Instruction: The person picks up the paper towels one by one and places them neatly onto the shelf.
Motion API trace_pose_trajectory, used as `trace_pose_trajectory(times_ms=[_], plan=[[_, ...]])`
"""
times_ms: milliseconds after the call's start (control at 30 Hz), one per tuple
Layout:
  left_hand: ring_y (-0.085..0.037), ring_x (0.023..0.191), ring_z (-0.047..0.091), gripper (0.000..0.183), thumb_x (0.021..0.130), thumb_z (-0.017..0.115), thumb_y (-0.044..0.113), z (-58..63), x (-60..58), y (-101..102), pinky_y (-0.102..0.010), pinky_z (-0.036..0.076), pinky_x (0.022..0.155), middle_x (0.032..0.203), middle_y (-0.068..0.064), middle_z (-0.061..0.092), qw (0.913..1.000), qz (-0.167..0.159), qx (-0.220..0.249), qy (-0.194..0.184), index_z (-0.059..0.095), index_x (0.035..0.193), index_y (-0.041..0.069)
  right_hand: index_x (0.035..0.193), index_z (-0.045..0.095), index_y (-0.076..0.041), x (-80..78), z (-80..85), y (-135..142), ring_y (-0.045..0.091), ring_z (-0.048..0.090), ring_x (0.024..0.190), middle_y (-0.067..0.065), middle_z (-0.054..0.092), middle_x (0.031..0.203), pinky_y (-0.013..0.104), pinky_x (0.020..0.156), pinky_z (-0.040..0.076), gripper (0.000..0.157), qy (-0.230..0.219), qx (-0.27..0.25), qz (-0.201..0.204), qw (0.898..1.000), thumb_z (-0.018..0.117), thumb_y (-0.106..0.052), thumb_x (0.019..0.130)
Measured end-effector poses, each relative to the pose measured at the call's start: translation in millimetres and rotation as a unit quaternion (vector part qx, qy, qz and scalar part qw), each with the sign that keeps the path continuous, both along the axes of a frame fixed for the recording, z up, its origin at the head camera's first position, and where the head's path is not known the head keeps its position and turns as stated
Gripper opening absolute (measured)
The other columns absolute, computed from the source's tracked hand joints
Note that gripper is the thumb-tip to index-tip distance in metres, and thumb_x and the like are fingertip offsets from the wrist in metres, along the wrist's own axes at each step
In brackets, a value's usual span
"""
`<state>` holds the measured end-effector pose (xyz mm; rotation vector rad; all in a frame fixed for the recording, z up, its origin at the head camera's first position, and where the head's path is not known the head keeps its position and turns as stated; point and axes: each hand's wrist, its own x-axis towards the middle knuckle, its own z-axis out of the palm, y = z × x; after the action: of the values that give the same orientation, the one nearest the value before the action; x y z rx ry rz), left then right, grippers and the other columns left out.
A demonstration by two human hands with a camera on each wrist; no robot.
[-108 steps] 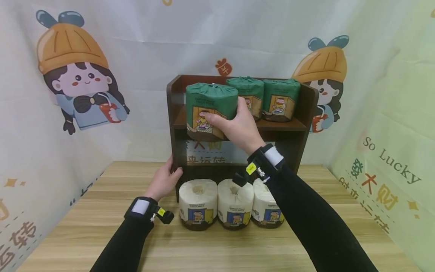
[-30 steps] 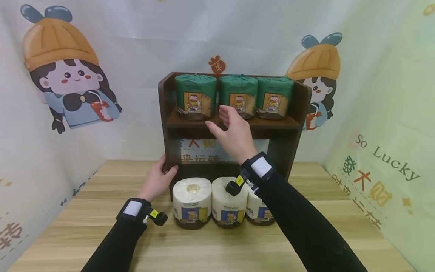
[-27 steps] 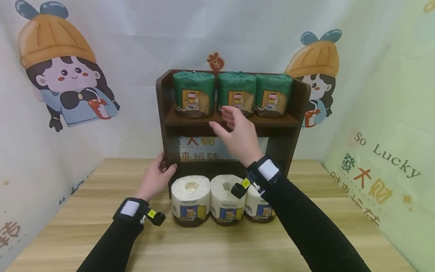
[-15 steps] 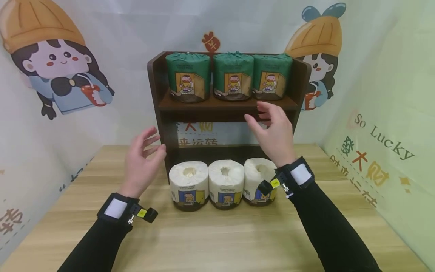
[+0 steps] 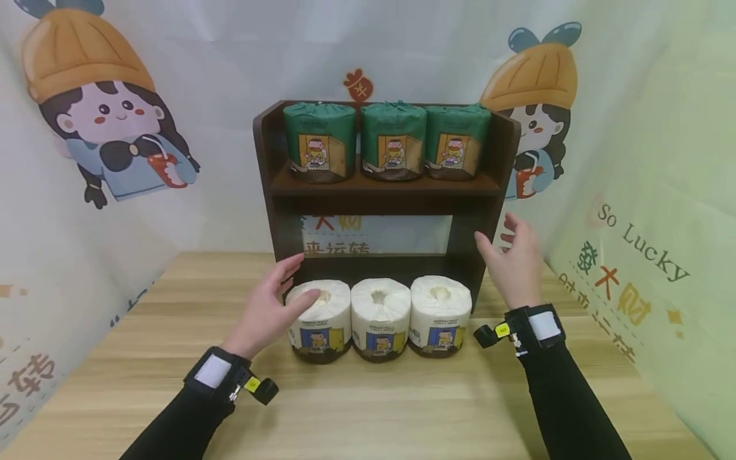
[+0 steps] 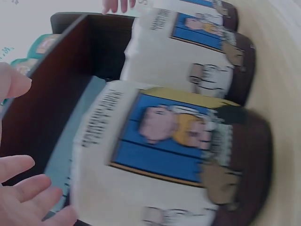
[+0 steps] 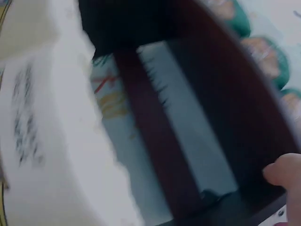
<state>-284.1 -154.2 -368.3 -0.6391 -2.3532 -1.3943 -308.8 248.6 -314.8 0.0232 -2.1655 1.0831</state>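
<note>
Three green-wrapped toilet paper rolls stand on the upper board of a dark brown shelf: a left one, a middle one and a right one. Three white-wrapped rolls stand in a row below, at the shelf's front: left, middle, right. My left hand, fingers spread, is over the left white roll's near-left edge; whether it touches cannot be told. My right hand hovers with bent, loose fingers beside the shelf's right side panel, holding nothing.
The shelf stands on a wood-grain table, before a printed cloth backdrop that also hangs at both sides. A camera on a strap sits at each wrist, the left camera and the right camera.
The right hand has set the left green roll on the upper board, let go and moved right and down. The left hand has left the shelf's side and come over the left white roll.
</note>
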Motion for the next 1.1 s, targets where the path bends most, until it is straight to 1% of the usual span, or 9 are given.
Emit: trace_pose_trajectory(times_ms=[100,200,300,433,500,567,733,900,1100], plan=[[-0.026,0.135,0.03,0.079,0.087,0.076,0.037,-15.1,-0.3,1,-0.053,0.032,0.108,0.151,-0.008,0.031,0.9995,0.02,-0.019,-0.016,0.035,0.15,0.011,0.148,0.035,0.0,-9.4,-13.0,4,0.034,0.05,0.119,0.021,0.044,0.142,0.051,0.096,0.047,0.069,-0.043,0.02,0.021,0.999,0.065,-0.035,0.096],[-0.03,0.135,0.028,0.09,0.083,0.079,0.043,-24.9,-4.3,2,-0.056,0.033,0.107,0.152,-0.012,0.027,0.9983,0.038,-0.034,-0.028,0.03,0.152,0.012,0.145,0.039,0.001,-18.8,-19.5,6,0.036,0.052,0.117,0.024,0.048,0.138,0.053,0.094,0.048,0.059,-0.071,0.034,0.04,0.996,0.062,-0.029,0.099],[-0.029,0.135,0.026,0.102,0.079,0.081,0.046,-26.3,-11.3,2,-0.057,0.032,0.107,0.153,-0.013,0.022,0.9981,0.039,-0.027,-0.039,0.021,0.155,0.013,0.138,0.046,0.001,-27.3,-18.1,7,0.037,0.056,0.111,0.024,0.056,0.129,0.054,0.089,0.051,0.046,-0.069,0.052,0.034,0.996,0.057,-0.026,0.102],[-0.028,0.135,0.026,0.116,0.076,0.085,0.046,-21.5,-17.2,0,-0.056,0.028,0.109,0.155,-0.015,0.019,0.9977,0.019,-0.004,-0.065,0.01,0.157,0.013,0.131,0.053,0.0,-34.7,-10.9,7,0.036,0.059,0.103,0.023,0.062,0.12,0.054,0.085,0.053,0.035,-0.048,0.06,0.017,0.997,0.052,-0.023,0.105],[-0.028,0.135,0.027,0.121,0.074,0.086,0.045,-21.4,-17.5,-1,-0.056,0.026,0.11,0.155,-0.016,0.02,0.9966,0.01,-0.004,-0.082,0.006,0.158,0.012,0.13,0.055,-0.001,-34.8,-8.8,7,0.035,0.06,0.103,0.023,0.062,0.119,0.053,0.085,0.053,0.033,-0.046,0.06,0.016,0.997,0.052,-0.022,0.105],[-0.03,0.134,0.028,0.125,0.073,0.088,0.045,-24.1,-16.5,-1,-0.057,0.025,0.11,0.154,-0.018,0.021,0.9954,0.004,-0.01,-0.095,0.002,0.158,0.013,0.128,0.057,-0.001,-33.6,-9.0,8,0.035,0.06,0.103,0.023,0.062,0.119,0.053,0.085,0.053,0.031,-0.051,0.063,0.014,0.997,0.053,-0.02,0.104],[-0.033,0.133,0.03,0.13,0.071,0.089,0.042,-32.7,-15.0,-4,-0.058,0.025,0.11,0.151,-0.022,0.024,0.9932,0.005,-0.019,-0.115,-0.003,0.157,0.014,0.125,0.059,-0.001,-32.3,-11.8,7,0.035,0.062,0.098,0.023,0.064,0.115,0.053,0.081,0.055,0.029,-0.049,0.081,-0.002,0.996,0.055,-0.02,0.103],[-0.033,0.132,0.032,0.13,0.069,0.091,0.041,-39.3,-12.5,-8,-0.058,0.026,0.109,0.15,-0.021,0.027,0.9914,0.002,-0.019,-0.13,-0.001,0.157,0.011,0.124,0.059,-0.001,-29.6,-16.6,5,0.037,0.061,0.1,0.023,0.064,0.117,0.054,0.082,0.054,0.028,-0.047,0.079,0.003,0.996,0.055,-0.02,0.103],[-0.029,0.125,0.041,0.128,0.065,0.094,0.037,-57.9,-5.1,-11,-0.057,0.032,0.106,0.143,-0.017,0.037,0.9891,-0.02,-0.009,-0.146,0.007,0.155,0.01,0.123,0.058,0.0,-22.3,-36.3,6,0.038,0.062,0.099,0.024,0.064,0.116,0.054,0.081,0.054,0.028,-0.065,0.085,-0.002,0.994,0.054,-0.02,0.104]])
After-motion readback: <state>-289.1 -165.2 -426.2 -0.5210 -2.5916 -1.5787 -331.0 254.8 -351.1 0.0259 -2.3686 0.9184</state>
